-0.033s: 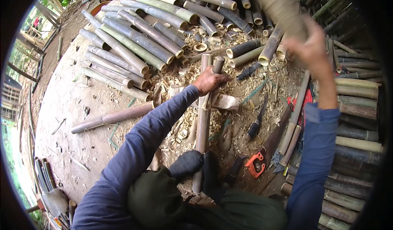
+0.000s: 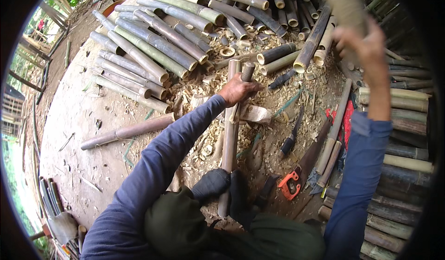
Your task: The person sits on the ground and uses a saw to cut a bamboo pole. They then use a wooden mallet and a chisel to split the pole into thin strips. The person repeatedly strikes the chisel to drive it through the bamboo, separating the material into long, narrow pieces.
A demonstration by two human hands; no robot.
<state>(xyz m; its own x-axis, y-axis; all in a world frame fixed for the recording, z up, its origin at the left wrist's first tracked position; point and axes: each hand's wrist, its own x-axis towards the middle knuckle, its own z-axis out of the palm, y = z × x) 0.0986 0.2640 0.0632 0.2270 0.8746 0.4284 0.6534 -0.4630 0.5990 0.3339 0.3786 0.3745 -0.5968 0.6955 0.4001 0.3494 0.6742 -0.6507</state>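
Note:
My left hand [image 2: 240, 91] is closed around a short tool with a round brown handle [image 2: 248, 71], held against a bamboo pole [image 2: 228, 142]. Its working end is hidden by the hand. The pole lies lengthwise in front of me, its near part clamped between my two dark-covered feet [image 2: 212, 186]. Raised at the upper right, my right hand [image 2: 364, 44] grips a thick, pale brown wooden club [image 2: 345, 7], blurred by motion and cut off by the picture's top edge. Under the pole, crosswise, is a pale wood block [image 2: 256, 114].
Cut bamboo lengths [image 2: 157, 42] are piled at the far left, with one loose bamboo piece [image 2: 127, 132] nearer. Right of the pole lie a dark-handled knife [image 2: 288, 142] and an orange-handled saw [image 2: 290, 184]. More bamboo [image 2: 403, 153] is stacked at the right. Shavings [image 2: 199, 139] litter the ground.
My right hand and the club have swung to the right, uncovering more of the bamboo behind. My left hand, the tool and the pole have stayed put.

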